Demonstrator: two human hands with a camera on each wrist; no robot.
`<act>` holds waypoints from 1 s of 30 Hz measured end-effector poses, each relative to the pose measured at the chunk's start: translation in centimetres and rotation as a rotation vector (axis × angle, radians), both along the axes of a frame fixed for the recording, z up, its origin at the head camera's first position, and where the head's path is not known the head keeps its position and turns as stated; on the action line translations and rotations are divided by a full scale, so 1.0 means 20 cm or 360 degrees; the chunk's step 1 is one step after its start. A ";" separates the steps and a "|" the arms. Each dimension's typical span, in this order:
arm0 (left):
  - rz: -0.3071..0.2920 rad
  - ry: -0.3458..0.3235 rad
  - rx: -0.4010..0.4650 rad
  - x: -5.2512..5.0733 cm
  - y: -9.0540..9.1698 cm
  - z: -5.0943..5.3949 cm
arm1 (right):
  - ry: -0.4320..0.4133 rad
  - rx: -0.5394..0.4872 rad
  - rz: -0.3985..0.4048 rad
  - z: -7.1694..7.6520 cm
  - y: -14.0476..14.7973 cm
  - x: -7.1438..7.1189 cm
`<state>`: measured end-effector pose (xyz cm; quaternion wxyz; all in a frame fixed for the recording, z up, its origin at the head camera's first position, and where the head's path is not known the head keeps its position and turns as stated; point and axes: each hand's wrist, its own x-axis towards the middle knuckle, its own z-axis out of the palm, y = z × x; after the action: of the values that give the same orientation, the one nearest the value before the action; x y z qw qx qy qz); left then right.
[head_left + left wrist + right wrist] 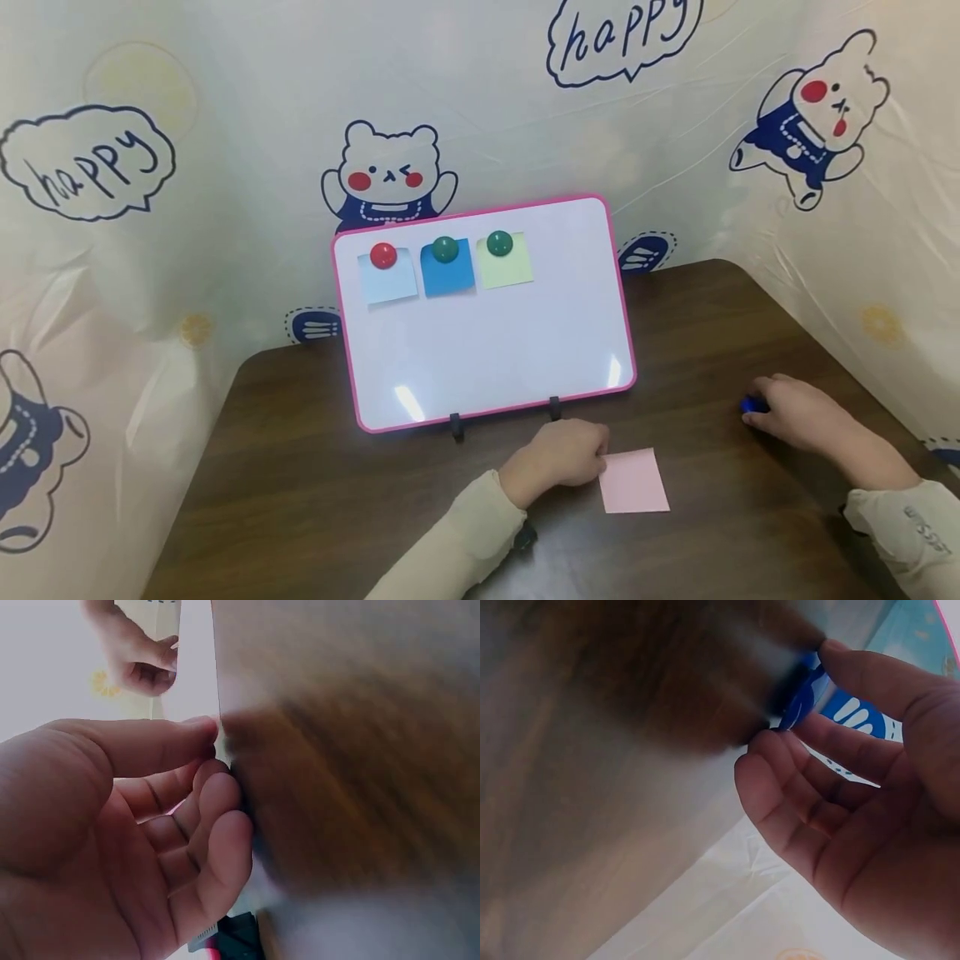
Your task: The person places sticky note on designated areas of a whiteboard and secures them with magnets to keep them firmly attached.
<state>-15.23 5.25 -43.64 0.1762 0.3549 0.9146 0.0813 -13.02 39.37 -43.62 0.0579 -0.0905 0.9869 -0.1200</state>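
My left hand [566, 452] pinches the upper left corner of a pink sticky note [635, 483], which is over the dark wooden table. Further right, my right hand [810, 418] has its thumb and fingers around a blue round magnet [753, 405] at the tabletop. In the right wrist view the blue magnet [802, 697] sits between thumb and fingertips. A whiteboard [495, 350] with a pink frame stands tilted back behind the hands. Along its top, a red magnet [383, 255] and two green magnets [445, 249] pin a pale blue, a blue and a yellow-green note.
Black stand feet [457, 427] hold the whiteboard's lower edge. A small dark object [525, 536] shows beside the left sleeve. The wooden table [285, 492] is backed by a patterned curtain [247, 167] with bears and "happy" bubbles.
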 end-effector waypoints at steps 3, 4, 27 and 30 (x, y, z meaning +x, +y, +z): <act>0.0041 -0.0039 0.0043 -0.01 -0.01 0.01 | 0.0025 -0.0015 0.0010 0.00 -0.01 0.00; 0.0050 -0.0049 0.0063 -0.01 -0.02 0.01 | 0.0037 -0.0019 0.0013 0.00 -0.01 0.00; 0.0288 -0.0331 0.0745 -0.17 -0.15 0.10 | 0.0349 -0.0205 0.0164 0.06 -0.12 -0.02; 0.0331 -0.0338 0.0814 -0.18 -0.16 0.11 | 0.0357 -0.0215 0.0170 0.07 -0.15 -0.02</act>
<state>-18.80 2.04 -41.41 0.1663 0.2817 0.8723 0.3635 -13.45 36.46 -42.20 -0.0527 -0.1595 0.9707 -0.1721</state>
